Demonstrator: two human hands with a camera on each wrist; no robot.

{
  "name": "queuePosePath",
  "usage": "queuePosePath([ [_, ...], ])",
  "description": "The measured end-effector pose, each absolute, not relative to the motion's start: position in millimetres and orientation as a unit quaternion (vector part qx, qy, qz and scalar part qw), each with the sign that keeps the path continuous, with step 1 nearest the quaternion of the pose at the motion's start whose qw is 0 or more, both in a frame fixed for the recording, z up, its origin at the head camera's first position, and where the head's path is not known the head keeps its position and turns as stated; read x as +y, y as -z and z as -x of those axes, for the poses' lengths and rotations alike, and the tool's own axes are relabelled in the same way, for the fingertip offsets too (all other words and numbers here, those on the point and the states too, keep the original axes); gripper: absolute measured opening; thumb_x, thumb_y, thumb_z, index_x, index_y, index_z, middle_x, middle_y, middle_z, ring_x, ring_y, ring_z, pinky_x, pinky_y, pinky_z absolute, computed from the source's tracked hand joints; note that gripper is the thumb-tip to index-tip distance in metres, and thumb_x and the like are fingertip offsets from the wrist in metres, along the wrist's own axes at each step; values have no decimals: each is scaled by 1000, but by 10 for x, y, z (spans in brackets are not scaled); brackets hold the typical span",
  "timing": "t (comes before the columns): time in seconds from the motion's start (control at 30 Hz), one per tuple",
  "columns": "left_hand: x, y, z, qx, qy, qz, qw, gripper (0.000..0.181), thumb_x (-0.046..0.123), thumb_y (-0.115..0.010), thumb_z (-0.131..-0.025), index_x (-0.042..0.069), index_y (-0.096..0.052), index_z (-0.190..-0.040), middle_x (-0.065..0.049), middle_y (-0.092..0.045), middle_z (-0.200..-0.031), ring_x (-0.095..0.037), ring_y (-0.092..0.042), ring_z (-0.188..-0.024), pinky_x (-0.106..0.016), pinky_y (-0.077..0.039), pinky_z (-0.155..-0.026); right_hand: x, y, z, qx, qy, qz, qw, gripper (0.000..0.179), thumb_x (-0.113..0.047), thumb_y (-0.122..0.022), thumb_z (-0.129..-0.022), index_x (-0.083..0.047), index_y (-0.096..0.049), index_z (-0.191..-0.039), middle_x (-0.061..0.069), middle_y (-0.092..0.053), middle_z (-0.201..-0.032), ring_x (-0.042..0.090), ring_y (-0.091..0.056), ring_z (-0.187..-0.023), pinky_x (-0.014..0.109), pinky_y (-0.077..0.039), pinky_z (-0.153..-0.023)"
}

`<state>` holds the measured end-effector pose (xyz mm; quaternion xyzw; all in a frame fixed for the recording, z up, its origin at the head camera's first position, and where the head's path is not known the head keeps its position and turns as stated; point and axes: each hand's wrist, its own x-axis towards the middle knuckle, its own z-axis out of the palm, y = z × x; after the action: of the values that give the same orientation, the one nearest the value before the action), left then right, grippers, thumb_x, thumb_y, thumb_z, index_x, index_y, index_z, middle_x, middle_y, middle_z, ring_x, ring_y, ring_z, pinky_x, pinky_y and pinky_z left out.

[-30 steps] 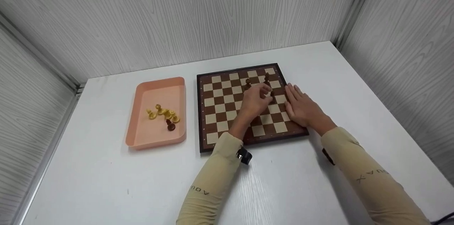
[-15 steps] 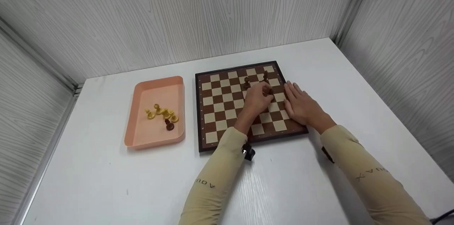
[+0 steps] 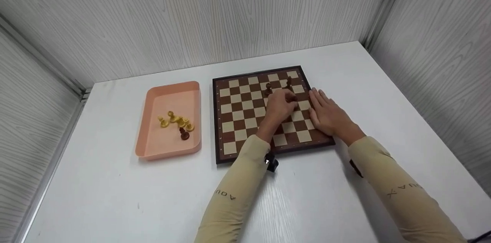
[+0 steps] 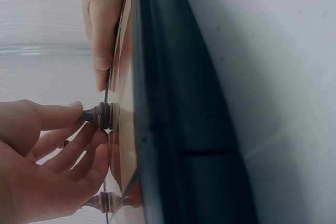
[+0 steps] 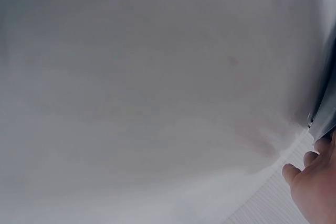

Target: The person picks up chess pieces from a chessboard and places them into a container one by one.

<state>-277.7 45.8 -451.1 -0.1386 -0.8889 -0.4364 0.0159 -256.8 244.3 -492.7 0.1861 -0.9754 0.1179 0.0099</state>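
Observation:
My left hand (image 3: 279, 105) reaches over the chessboard (image 3: 228, 148) and pinches a dark brown chess piece (image 4: 101, 115) between thumb and fingers. The base of that piece is right at the board's surface, and its top is hidden by the fingertips. Beyond the hand stand two more dark chess pieces: one (image 3: 268, 89) toward the middle of the far side, another (image 3: 289, 82) near the far right corner. Along the board's right edge, my right hand (image 3: 326, 114) rests with straight fingers; in the right wrist view only part of it shows.
To the left of the board sits a pink tray (image 3: 141, 132). Several gold chess pieces (image 3: 181, 122) lie bunched in it with one dark pawn (image 3: 184, 134). A white table (image 3: 126, 197) carries everything, backed by a grey wood-grain wall (image 3: 215, 17).
My left hand has shifted slightly right, and its fingers have drawn in around the dark chess piece. The right hand keeps its place on the board's edge.

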Motion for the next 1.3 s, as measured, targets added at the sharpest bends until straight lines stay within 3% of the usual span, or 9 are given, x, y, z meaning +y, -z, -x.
queuePosePath([
  [0.77,388,4549,2768,-886,428,172,34,18,8,-73,-95,-1,-76,-111,-13,-74,-110,-24,-68,-105,-33,-54,-91,2418,4965,2544,-976,-118,-183,-8,62,-29,-25,-111,2,-9,-162,20,-9,-170,38,-8,-156,57,-20,-122],
  [1.3,269,4452,2766,-868,472,153,5,13,11,-74,-95,5,-76,-106,-7,-73,-102,-15,-65,-88,-26,-52,-78,2424,4955,2563,-977,-116,-179,-23,63,-33,-21,-111,1,-6,-162,19,-6,-170,36,-5,-156,57,-18,-122],
])
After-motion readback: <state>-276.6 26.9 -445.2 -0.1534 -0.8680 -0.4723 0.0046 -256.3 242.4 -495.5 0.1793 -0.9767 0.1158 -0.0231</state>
